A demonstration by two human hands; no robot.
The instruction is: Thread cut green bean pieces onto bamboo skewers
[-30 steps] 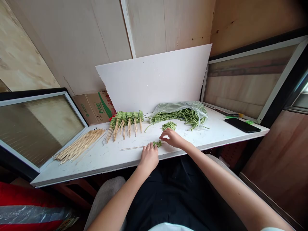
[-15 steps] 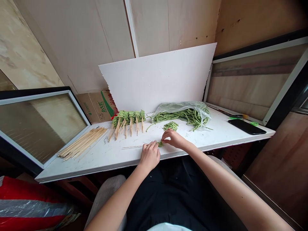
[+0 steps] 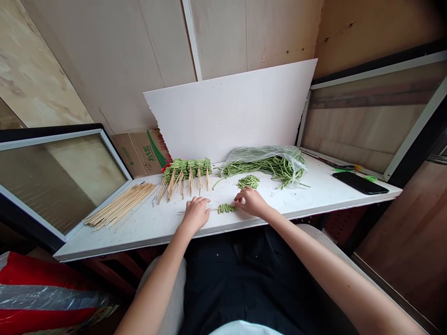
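Observation:
A bamboo skewer (image 3: 214,210) lies along the front of the white table, with a row of cut green bean pieces (image 3: 226,208) threaded on its right part. My left hand (image 3: 195,213) is over the bare stick left of the beans, fingers curled down around it. At the right end of the row, my right hand (image 3: 252,201) is closed in a pinch; the fingertips hide most of what they hold, apparently the last bean piece. Just behind that hand sits a small pile of cut bean pieces (image 3: 248,181).
Finished bean skewers (image 3: 186,170) are stacked at the back, left of a clear plastic bag of long green beans (image 3: 261,166). Loose bamboo skewers (image 3: 122,204) lie at the left. A black phone (image 3: 360,182) rests at the right. A white board (image 3: 230,111) stands behind.
My left hand has slid left along the stick, off the bean pieces, so the threaded row now shows. My right hand stays pinched at the row's right end.

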